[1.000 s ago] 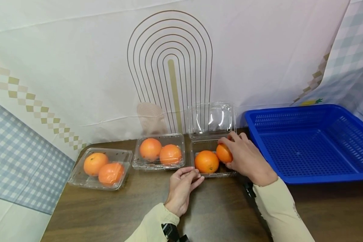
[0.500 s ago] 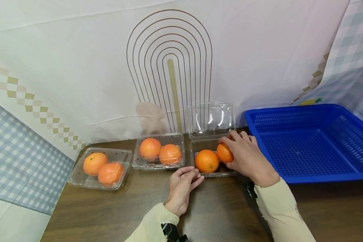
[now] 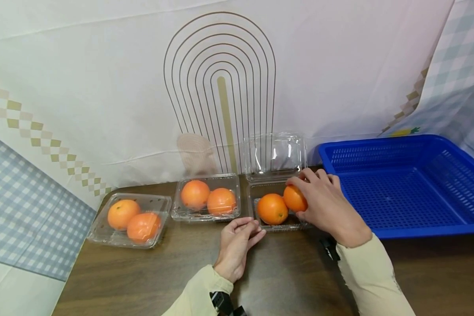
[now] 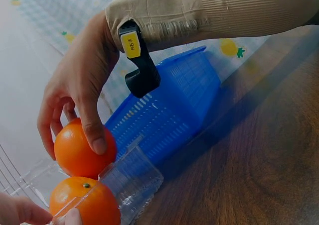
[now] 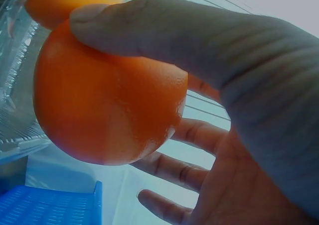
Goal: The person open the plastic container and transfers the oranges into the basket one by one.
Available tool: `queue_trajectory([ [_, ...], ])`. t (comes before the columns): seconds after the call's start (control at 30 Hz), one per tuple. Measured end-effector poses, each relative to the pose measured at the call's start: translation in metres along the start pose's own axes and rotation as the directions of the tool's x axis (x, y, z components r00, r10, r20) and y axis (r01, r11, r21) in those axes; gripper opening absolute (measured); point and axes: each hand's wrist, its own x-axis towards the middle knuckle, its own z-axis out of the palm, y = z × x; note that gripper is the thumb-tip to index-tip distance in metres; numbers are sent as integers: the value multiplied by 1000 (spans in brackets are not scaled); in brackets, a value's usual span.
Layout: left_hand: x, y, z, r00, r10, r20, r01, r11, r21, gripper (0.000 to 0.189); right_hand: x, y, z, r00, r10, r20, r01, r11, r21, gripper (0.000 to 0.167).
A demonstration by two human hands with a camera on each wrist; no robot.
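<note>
In the head view, my right hand [image 3: 327, 206] grips an orange [image 3: 294, 199] over the right half of an open clear plastic clamshell box [image 3: 256, 191]. My thumb and fingers curl round this orange, as the right wrist view shows. A second orange [image 3: 273, 209] lies in the same box, right beside the held one. The box's lid [image 3: 275, 153] stands upright at the back. My left hand [image 3: 237, 248] pinches the front left corner of the box between thumb and fingers; the left wrist view shows those fingertips [image 4: 36, 213] at the clear rim.
Two closed clear boxes, one in the middle [image 3: 178, 213] and one at the far left [image 3: 98, 228], hold two oranges each. To the right stands a blue plastic basket [image 3: 379, 233] with nothing in it. A patterned cloth [image 3: 320, 74] hangs behind the wooden table [image 3: 288, 267].
My right hand and its orange have shifted slightly up and to the right. The other orange in the open box has rolled a little to the right. My left hand stays put.
</note>
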Motion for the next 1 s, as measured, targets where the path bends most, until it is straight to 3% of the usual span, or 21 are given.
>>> queue_trajectory([
  [1.0, -1, 2, 0, 1000, -6, 16, 6, 1000, -4, 23, -16, 6, -31, 999, 52, -3, -52, 998, 31, 69],
])
